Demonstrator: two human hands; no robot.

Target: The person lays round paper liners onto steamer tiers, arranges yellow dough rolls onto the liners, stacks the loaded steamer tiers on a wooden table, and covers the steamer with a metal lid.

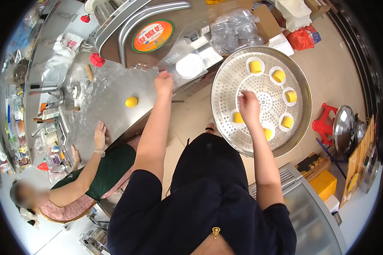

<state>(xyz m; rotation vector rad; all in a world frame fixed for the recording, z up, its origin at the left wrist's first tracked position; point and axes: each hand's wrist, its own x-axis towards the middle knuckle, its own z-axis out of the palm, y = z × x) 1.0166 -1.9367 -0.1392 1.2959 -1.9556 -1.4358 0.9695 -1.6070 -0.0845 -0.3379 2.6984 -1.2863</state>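
My right hand (pixel 250 107) is over a large round perforated steamer tray (pixel 225 74), its fingers curled together. A small pale bit shows at its fingertips, too small to name. Several yellow dough pieces (pixel 278 76) sit on white paper rounds (pixel 251 60) in a ring inside the tray; one dough piece (pixel 237 118) lies just beside my right hand. My left hand (pixel 164 83) is closed above the steel counter's edge, left of a stack of white paper rounds (pixel 189 66). What its fingers hold, if anything, is hidden.
A yellow dough ball (pixel 131 101) rests on the floury steel counter (pixel 115 123), near a machine (pixel 174 38). At the left, another person's hand (pixel 99 135) lies on the counter. Plastic bags (pixel 236 29), a red stool (pixel 324 123) and a metal lid (pixel 344 123) surround the tray.
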